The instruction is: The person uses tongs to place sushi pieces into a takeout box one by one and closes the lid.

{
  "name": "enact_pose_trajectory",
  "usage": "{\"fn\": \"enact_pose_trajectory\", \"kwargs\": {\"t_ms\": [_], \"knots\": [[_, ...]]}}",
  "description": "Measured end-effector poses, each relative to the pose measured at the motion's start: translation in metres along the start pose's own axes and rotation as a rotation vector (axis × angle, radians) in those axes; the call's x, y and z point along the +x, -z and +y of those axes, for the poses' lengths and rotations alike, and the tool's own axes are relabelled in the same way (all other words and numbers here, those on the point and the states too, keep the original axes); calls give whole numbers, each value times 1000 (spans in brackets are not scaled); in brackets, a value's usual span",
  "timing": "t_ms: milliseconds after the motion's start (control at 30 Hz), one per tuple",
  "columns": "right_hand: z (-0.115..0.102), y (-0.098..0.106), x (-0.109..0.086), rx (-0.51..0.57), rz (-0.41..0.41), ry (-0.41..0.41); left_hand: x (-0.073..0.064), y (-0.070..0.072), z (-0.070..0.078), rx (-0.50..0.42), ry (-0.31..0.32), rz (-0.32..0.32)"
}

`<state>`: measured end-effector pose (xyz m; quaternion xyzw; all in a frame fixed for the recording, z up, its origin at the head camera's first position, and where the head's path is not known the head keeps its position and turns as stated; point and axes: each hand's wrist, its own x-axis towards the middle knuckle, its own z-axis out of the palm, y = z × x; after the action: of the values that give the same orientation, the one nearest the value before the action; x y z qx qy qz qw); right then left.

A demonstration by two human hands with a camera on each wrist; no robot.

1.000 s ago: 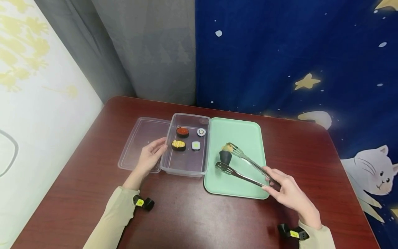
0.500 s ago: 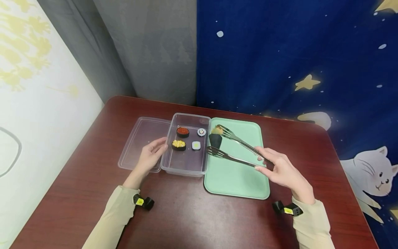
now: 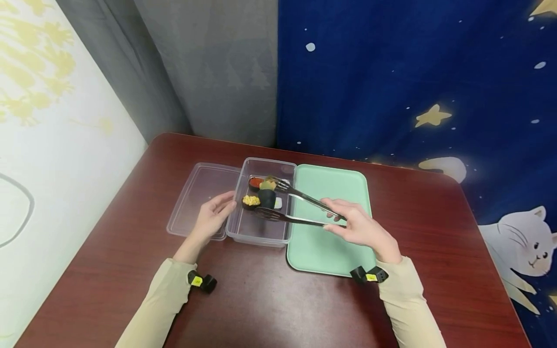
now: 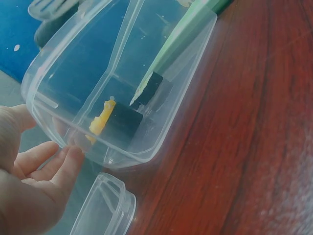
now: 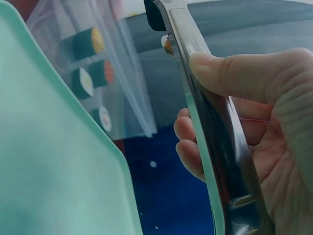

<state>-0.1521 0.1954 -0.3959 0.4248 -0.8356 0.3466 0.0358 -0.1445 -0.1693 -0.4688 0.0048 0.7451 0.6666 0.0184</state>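
In the head view, the metal serving tongs reach over the clear plastic container. My right hand grips them by the handles, thumb on one arm and fingers on the other. Between their slotted ends is a dark cone-shaped hand roll with a yellowish top, over the sushi pieces. Beneath it are a corn-topped sushi, a red roe sushi and a partly hidden white roll; another small roll is mostly covered by the tongs. My left hand touches the container's left wall with its fingertips.
A light green tray lies right against the container. The clear lid lies flat to the left, partly behind my left hand. All stand on a dark red wooden table, with grey and blue curtains behind.
My right hand has moved left with the tongs, carrying the hand roll from over the green tray to over the container. The left hand has stayed at the container's wall.
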Motion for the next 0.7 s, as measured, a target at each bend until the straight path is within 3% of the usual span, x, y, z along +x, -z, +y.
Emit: {"fn": "enact_pose_trajectory", "kwargs": {"t_ms": [333,700], "knots": [[-1,-14,15,-26,-137,-40,1,-1,-1,-11,0,5],[-3,-3,34,-41,-315,-23,0,-1,-1,-21,-6,5]]}}
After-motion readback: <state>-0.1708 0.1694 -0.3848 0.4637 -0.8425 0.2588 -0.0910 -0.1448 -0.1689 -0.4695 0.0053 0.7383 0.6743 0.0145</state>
